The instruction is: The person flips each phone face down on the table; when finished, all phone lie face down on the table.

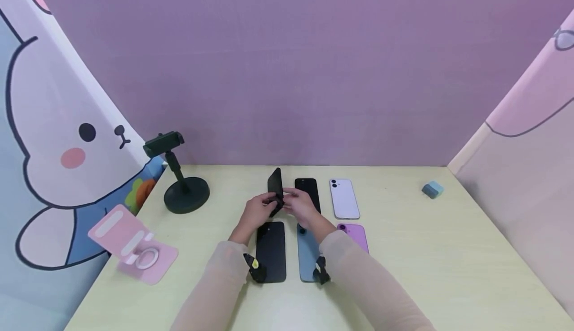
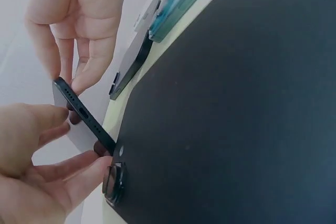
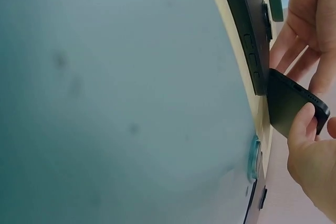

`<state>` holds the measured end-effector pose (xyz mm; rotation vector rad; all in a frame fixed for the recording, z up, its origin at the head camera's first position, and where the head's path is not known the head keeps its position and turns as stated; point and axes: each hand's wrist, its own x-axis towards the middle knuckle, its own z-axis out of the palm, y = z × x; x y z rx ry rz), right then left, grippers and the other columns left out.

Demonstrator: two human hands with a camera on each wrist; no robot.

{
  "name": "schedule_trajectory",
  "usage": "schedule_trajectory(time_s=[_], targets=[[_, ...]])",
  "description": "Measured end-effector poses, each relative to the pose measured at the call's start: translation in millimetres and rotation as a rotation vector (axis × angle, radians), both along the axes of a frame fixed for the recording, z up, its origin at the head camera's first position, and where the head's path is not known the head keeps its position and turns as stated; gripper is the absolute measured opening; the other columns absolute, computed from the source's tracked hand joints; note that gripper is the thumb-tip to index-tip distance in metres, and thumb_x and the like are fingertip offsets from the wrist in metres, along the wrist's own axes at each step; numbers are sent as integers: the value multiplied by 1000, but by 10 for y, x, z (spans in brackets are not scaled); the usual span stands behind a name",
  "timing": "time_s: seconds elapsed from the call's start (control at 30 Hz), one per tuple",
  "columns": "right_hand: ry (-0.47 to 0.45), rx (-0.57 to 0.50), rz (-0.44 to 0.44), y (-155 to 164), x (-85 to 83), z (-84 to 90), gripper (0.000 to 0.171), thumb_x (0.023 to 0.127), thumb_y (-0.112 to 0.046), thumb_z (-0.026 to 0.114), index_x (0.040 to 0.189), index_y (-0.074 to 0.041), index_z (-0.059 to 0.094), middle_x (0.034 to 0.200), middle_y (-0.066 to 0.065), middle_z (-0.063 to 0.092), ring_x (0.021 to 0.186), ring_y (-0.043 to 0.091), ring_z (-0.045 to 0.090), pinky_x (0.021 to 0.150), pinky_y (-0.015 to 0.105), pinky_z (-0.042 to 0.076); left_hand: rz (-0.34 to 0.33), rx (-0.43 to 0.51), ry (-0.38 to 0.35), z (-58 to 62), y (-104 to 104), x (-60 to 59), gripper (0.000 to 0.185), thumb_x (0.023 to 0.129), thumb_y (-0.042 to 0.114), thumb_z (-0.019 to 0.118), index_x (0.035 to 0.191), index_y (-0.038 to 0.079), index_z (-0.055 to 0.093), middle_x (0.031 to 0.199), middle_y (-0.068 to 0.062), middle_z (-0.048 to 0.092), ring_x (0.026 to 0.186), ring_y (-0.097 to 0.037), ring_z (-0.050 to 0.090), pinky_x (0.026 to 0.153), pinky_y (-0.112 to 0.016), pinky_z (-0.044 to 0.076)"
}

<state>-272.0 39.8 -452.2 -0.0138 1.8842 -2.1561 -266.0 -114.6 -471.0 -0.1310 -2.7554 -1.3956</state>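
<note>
Between my two hands a black phone [image 1: 275,184] stands tilted on edge over the table. My left hand [image 1: 257,212] grips its left edge, thumb and fingers on opposite faces. On the other side, my right hand [image 1: 301,206] pinches it with thumb and fingertips. The left wrist view shows the phone's port edge [image 2: 84,113] turned toward the camera. Just below the left hand lies a black phone [image 1: 271,256]. A blue phone [image 1: 308,256] lies under the right wrist, and another black phone [image 1: 308,190] lies behind the right hand, partly hidden by it.
A white phone [image 1: 344,200] and a purple phone [image 1: 356,235], partly covered by the right sleeve, lie to the right. At the left stand a pink folding stand [image 1: 154,266] and a dark green stand [image 1: 186,196]. A small blue block [image 1: 432,190] sits far right.
</note>
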Motion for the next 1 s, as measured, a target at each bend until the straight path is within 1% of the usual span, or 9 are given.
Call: schedule_trajectory(time_s=[0.13, 0.27, 0.37, 0.53, 0.7, 0.8, 0.9, 1.0], targets=[[19, 12, 22, 8, 9, 0, 41, 98, 7, 47, 139, 5, 46, 120, 25, 57, 100, 27, 62, 94, 43, 48, 0, 34, -42, 7, 19, 15, 41, 99, 21, 57, 138, 11, 56, 115, -18, 64, 95, -27, 64, 73, -37, 53], [54, 52, 30, 18, 17, 7, 43, 97, 9, 48, 139, 4, 48, 120, 26, 57, 95, 25, 63, 91, 43, 50, -10, 104, -79, 5, 35, 30, 43, 100, 21, 54, 142, 13, 52, 120, -19, 62, 85, -23, 65, 69, -34, 53], [77, 69, 31, 22, 25, 15, 43, 96, 9, 49, 139, 4, 48, 118, 25, 57, 92, 24, 63, 91, 44, 50, -17, 153, -88, 3, 43, 41, 43, 101, 19, 52, 143, 12, 51, 120, -19, 62, 82, -21, 65, 68, -33, 54], [103, 78, 41, 17, 28, 24, 42, 97, 8, 49, 139, 4, 48, 115, 22, 57, 94, 25, 62, 93, 47, 48, -6, 210, -60, -1, 64, 41, 40, 100, 15, 52, 140, 9, 55, 117, -19, 64, 89, -23, 68, 72, -33, 56], [114, 82, 49, 15, 19, 13, 41, 98, 6, 49, 139, 5, 47, 115, 22, 55, 96, 27, 61, 93, 48, 48, 7, 269, -44, -21, 82, 16, 39, 100, 12, 52, 137, 6, 56, 115, -19, 66, 85, -25, 69, 72, -33, 57], [106, 72, 47, 10, 8, 9, 41, 98, 6, 49, 140, 5, 47, 115, 21, 55, 96, 26, 61, 94, 49, 47, 14, 283, -29, -19, 85, 8, 37, 99, 11, 53, 136, 5, 57, 112, -19, 66, 83, -25, 69, 72, -33, 57], [100, 72, 41, 6, 8, 11, 41, 98, 6, 49, 139, 4, 49, 114, 20, 55, 95, 26, 61, 94, 49, 47, 21, 267, -12, -12, 85, 5, 36, 98, 11, 55, 133, 5, 60, 109, -17, 67, 85, -24, 69, 73, -33, 56], [103, 78, 38, -6, 23, 15, 39, 98, 6, 49, 137, 4, 50, 112, 20, 56, 96, 29, 61, 93, 49, 48, 33, 268, 2, -9, 77, 9, 34, 98, 12, 57, 131, 5, 62, 108, -16, 68, 87, -24, 68, 75, -34, 56]])
